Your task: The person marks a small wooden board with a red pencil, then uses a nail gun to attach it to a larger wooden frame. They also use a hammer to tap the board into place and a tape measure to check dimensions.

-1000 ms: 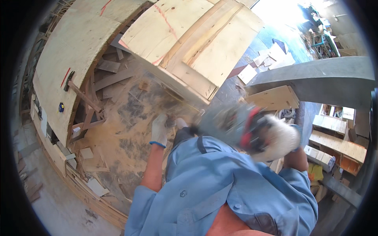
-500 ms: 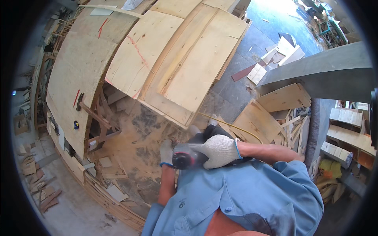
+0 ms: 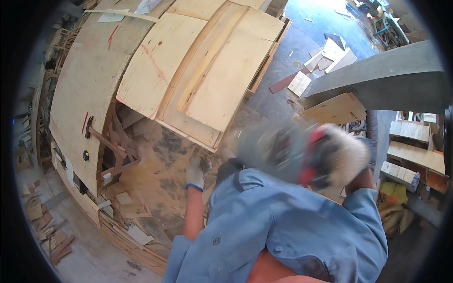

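Note:
My right hand (image 3: 350,158), in a white knit glove, is raised at the right in front of my chest. It grips a grey, black and red power tool (image 3: 283,151), and both are smeared by motion, so the tool's exact kind does not show. Lower and to the left hangs my left hand (image 3: 195,173), gloved in white with a blue cuff. Its fingers look loosely stretched, with nothing visible in them. Ahead of me lies a plywood panel (image 3: 236,70) with lighter boards on it.
A hammer (image 3: 89,127) and a small blue-and-yellow tape measure (image 3: 86,155) lie on the large left panel (image 3: 85,70). Wood offcuts (image 3: 139,234) litter the dusty floor. A grey beam (image 3: 377,75) juts in from the right, near stacked boards (image 3: 337,111).
My right hand has swung the power tool up and to the right, away from my left hand. My left hand has shifted slightly up and left.

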Tool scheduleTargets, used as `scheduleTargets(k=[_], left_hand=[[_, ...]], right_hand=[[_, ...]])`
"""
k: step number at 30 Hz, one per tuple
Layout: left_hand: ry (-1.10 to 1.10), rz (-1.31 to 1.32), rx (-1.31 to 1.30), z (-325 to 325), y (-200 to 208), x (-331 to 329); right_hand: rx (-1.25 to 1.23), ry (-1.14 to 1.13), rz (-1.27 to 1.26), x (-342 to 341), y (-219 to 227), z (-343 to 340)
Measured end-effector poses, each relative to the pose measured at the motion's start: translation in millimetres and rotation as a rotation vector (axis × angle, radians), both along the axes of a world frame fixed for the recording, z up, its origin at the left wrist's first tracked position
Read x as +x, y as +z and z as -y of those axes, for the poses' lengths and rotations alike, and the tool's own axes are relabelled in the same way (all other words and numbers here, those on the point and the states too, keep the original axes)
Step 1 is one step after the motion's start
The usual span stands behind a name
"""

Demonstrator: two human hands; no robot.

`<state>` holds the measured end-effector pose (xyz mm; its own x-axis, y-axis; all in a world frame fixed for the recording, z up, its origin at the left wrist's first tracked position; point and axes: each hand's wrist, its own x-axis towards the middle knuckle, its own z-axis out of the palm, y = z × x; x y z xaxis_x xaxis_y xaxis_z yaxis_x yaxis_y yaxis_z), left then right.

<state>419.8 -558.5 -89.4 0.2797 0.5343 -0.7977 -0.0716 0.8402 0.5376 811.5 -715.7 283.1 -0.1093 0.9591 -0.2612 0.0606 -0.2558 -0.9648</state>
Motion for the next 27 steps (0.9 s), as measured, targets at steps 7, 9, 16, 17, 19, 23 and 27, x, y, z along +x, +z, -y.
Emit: scheduleTargets(k=[7, 9, 16, 17, 19, 23, 27], left_hand=[[-0.077, -0.009, 0.002, -7.0, 3.0, 11.7], [-0.047, 0.006, 0.027, 0.6, -3.8, 7.7], [-0.072, -0.138, -0.114, 28.6, -29.2, -19.6], [-0.090, -0.121, -0.116, 27.7, -30.3, -18.5], [-0.102, -0.097, -0.115, 31.4, -30.3, -19.4], [-0.143, -0.104, 0.264, 52.2, -29.8, -21.0], [-0.021, -0.103, -0.026, 24.6, 11.0, -11.2]], right_hand=[[-0.163, -0.542, 0.167, 21.0, 53.7, -22.3], [-0.264, -0.511, 0.199, 29.4, 47.9, -27.9], [-0.232, -0.406, 0.331, 38.2, 28.9, -23.1], [-0.181, -0.432, 0.319, 32.5, 26.4, -20.1], [-0.120, -0.577, 0.161, 17.2, 21.5, -12.4], [-0.226, -0.688, -0.323, -29.1, -5.9, 3.1], [-0.388, -0.321, -0.275, -82.9, -24.2, -16.7]])
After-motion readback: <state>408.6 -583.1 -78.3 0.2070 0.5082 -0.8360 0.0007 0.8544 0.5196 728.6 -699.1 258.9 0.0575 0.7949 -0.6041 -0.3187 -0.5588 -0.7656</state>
